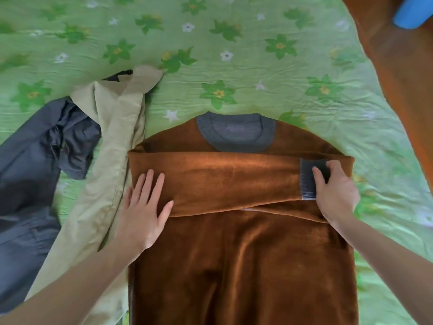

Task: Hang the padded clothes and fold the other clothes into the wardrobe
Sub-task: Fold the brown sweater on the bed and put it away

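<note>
A brown sweater lies flat on the bed, one sleeve folded across its chest. The left hand presses the sleeve with flat, open fingers; the right hand pinches the grey cuff. Beige trousers and a grey jacket lie left.

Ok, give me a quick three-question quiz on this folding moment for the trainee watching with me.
1. True or false: the brown sweater lies flat on the green bedsheet with one sleeve folded across its chest.
2. What is the right hand pinching? A) the grey collar B) the grey cuff C) the beige garment
3. Fill in: the left hand rests flat, fingers straight, on the folded ______.

Key: 1 true; 2 B; 3 sleeve.
</note>
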Demonstrator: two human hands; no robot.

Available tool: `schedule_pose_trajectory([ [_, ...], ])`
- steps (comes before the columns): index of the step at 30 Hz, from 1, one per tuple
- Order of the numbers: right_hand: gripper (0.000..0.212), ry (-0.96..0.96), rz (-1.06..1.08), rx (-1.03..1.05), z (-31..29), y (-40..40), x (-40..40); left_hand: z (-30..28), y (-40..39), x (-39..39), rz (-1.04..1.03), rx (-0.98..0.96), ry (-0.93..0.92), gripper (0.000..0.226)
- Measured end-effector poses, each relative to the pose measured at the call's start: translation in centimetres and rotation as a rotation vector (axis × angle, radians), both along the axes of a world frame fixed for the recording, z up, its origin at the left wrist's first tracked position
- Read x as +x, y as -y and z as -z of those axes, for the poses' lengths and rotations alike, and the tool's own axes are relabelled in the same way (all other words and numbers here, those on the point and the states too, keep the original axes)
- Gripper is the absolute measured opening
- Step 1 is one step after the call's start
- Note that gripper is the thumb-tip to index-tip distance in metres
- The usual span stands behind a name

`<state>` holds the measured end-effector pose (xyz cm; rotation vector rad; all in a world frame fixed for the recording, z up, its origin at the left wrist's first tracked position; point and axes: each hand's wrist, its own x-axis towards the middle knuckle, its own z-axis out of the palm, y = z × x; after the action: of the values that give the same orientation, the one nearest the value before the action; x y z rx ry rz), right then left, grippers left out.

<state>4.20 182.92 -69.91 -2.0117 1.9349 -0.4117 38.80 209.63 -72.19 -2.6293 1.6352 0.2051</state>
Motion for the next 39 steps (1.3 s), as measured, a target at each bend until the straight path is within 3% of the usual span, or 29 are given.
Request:
schedule_pose_trajectory([
  [5,0.042,-0.077,-0.154,-0.188,0.6,-1.0,0.7,-1.1,1.4,-0.9,0.002,0.014,0.028,0.07],
  [8,0.047,-0.11,-0.533,-0.236,0.9,-2.1,0.8,-1.9,3.1,-2.5,0.162,-0.061,0.012,0.066],
  [11,0.069,-0.282,-0.801,-0.077,2.2,-3.1,0.2,-1.0,3.3,-2.9,0.362,0.0,-0.001,0.076],
  [15,0.081,-0.381,-0.8,-0.023,3.2,-4.9,-0.3,0.1,2.1,-0.2,0.37,0.069,-0.003,0.081],
  [19,0.081,-0.411,-0.847,-0.044,3.2,-5.2,-0.9,0.0,1.6,2.2,0.483,0.079,0.023,0.074],
  [24,0.076,-0.374,-0.925,-0.062,2.5,-4.3,-2.2,-0.5,1.5,3.4,0.523,0.11,0.002,0.114],
  [28,0.07,-0.305,-0.918,-0.094,2.6,-4.3,-3.8,-0.7,1.4,4.8,0.557,0.082,-0.019,0.119],
  [31,0.065,-0.297,-0.91,-0.153,2.0,-3.6,-3.4,-0.5,1.4,4.6,0.556,0.066,-0.022,0.113],
  [35,0.054,-0.224,-0.849,-0.256,0.3,-0.3,0.1,-1.9,2.1,3.9,0.592,0.046,0.0,0.074],
  [39,0.036,-0.214,-0.812,-0.243,-0.3,3.2,3.8,-3.8,5.3,4.3,0.548,-0.136,-0.037,0.057],
])
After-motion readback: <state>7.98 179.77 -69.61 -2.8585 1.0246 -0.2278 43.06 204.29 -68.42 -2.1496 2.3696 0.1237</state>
